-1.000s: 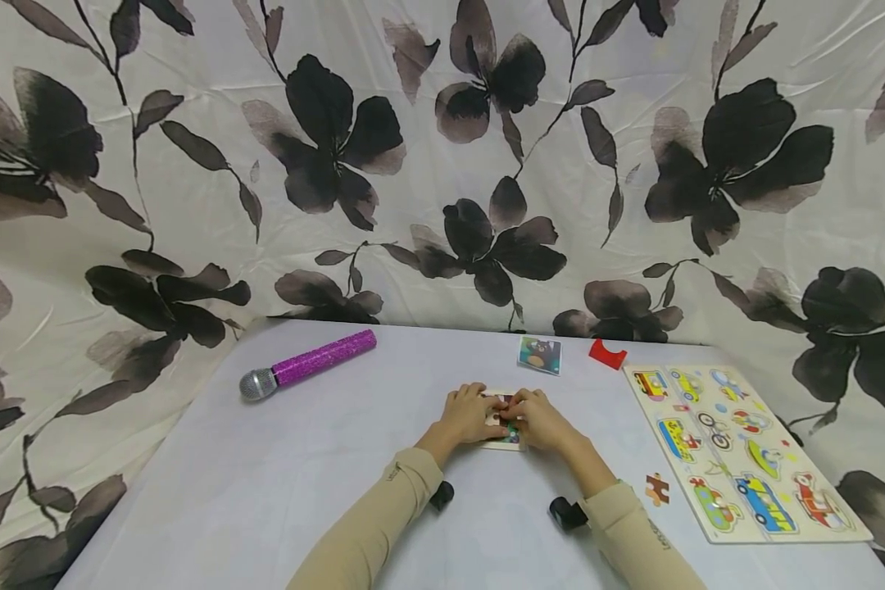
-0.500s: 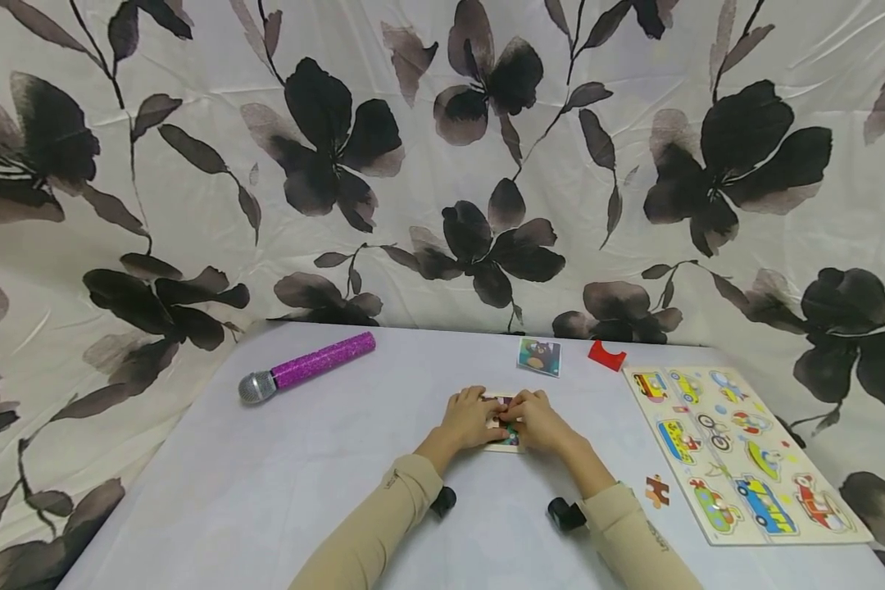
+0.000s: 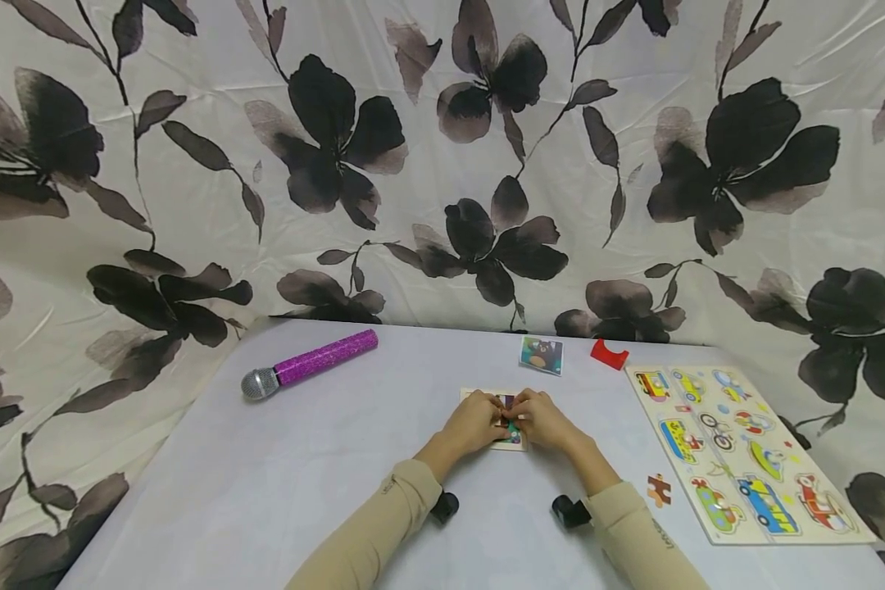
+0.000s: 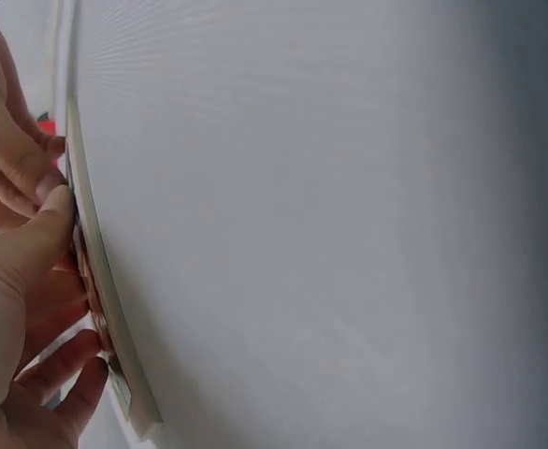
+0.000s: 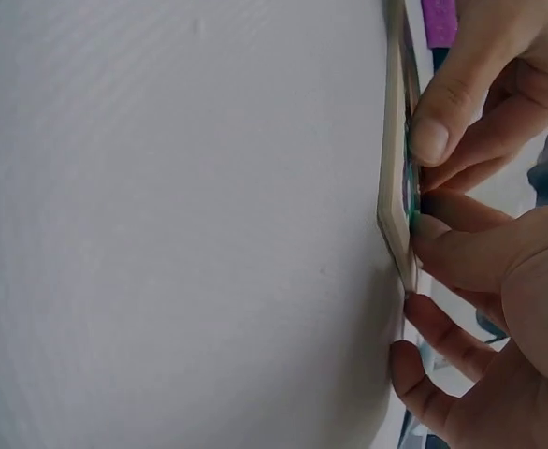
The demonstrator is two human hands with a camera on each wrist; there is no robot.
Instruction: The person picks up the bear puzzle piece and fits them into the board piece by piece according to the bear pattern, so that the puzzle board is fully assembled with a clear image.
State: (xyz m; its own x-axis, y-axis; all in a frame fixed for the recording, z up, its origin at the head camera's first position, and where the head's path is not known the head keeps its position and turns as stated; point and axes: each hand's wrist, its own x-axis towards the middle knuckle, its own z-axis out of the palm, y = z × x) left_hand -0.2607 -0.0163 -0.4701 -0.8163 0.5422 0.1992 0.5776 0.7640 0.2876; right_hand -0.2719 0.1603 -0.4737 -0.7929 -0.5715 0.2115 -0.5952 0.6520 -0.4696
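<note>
A small framed jigsaw puzzle [image 3: 516, 447] lies flat on the white table, its pale rim [image 4: 115, 299] also showing edge-on in the left wrist view. My left hand [image 3: 470, 422] reaches over its left part, thumb and fingertips gathered at a puzzle piece near the middle. From the other side, my right hand [image 3: 547, 419] pinches at the same spot. In the right wrist view, the right thumb and forefinger meet by a green patch, while the other fingertips [image 5: 407, 360] rest by the frame's edge. Hands cover most of the picture, so the piece's outline is hidden.
One loose brown jigsaw piece [image 3: 660, 490] lies right of the arms, beside a wooden vehicle puzzle board [image 3: 715, 483]. A bear picture card [image 3: 542, 356] and a red cut-out [image 3: 609, 354] sit behind. Far left is a purple glitter microphone [image 3: 324, 357]. Floral cloth hangs behind.
My left hand has slid inward over the puzzle, baring the frame's upper left corner, and its fingers have drawn together near the right hand's. The right hand stays nearly in place.
</note>
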